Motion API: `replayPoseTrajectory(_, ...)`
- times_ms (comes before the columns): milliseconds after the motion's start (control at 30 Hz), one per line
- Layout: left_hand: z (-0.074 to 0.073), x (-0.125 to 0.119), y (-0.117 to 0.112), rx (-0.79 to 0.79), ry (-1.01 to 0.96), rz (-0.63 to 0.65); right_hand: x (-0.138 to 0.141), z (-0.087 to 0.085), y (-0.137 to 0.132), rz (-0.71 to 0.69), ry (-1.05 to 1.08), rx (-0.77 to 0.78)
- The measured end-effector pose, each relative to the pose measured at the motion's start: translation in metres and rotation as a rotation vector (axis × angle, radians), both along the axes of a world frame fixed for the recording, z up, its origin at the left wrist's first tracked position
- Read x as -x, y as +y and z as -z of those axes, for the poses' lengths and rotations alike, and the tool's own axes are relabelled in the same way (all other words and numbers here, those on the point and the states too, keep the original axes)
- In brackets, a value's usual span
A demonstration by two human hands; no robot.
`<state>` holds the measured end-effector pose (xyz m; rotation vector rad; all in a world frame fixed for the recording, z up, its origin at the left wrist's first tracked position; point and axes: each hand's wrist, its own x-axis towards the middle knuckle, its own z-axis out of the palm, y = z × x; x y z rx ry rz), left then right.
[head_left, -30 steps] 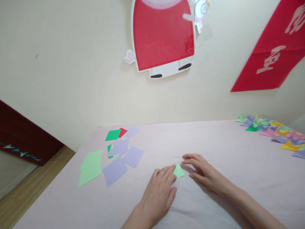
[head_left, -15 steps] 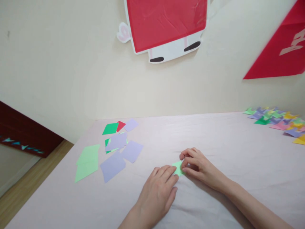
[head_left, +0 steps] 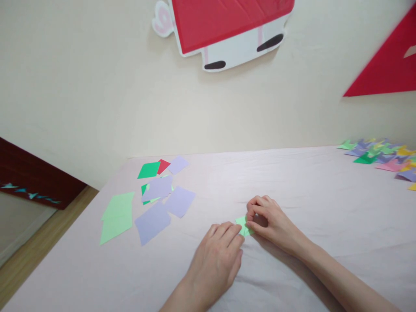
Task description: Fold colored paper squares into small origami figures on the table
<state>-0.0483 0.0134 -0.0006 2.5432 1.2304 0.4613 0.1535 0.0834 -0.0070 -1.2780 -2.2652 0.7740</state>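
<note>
Small light-green paper [head_left: 243, 223]: lower centre of frame. Left hand [head_left: 218, 256]: palm down, fingers extended, tips at its left side. Right hand [head_left: 269, 222]: thumb and forefinger curled at its right side; pinch cannot be confirmed.

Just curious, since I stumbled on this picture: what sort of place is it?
Probably a room in a home, used for paper crafts: a cartoon cutout on the wall, loose colored paper sheets on a cloth-covered surface, and folded paper pieces at far right.
</note>
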Motion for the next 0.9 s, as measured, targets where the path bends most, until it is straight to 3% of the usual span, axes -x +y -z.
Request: replayPoseTrajectory(900,-0.0035,-0.0059,0.0001,0.017,0.091,-0.010,0.0038,0.0038,-0.0037,0.034,-0.029,-0.052)
